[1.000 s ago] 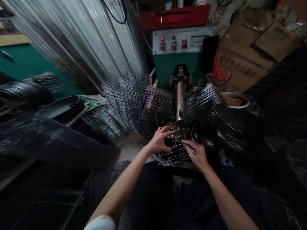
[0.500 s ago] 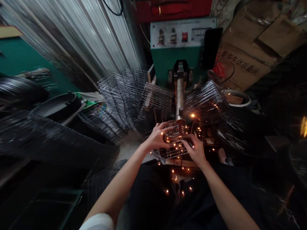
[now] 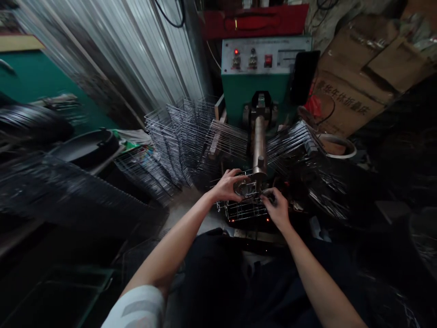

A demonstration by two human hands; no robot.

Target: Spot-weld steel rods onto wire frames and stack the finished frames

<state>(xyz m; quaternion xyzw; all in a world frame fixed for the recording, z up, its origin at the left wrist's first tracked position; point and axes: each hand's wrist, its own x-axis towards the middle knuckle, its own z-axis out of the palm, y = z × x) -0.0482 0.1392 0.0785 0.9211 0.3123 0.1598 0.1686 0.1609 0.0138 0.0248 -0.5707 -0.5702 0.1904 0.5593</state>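
Under the metal arm [image 3: 260, 141] of a green machine [image 3: 239, 98] is a small wire frame [image 3: 244, 210]. My left hand [image 3: 228, 186] curves its fingers and thumb around the round wire part at the frame's left side. From the right, my right hand [image 3: 276, 205] pinches at the frame's edge just below the arm's tip; what lies between its fingertips is too small to make out. A few faint sparks glow below the frame. One red lamp is lit on the machine's panel.
Stacked wire racks [image 3: 180, 136] stand left of the machine. Bundles of metal wires [image 3: 290, 141] lie to its right, near a round bowl [image 3: 341, 146] and a cardboard box [image 3: 344, 98]. A black phone [image 3: 305, 77] is fixed at the panel's right edge.
The bright shower of sparks has died down to a few small glints. The red lamp on the panel is now lit. Both hands keep nearly the same places at the frame; the view has shifted slightly.
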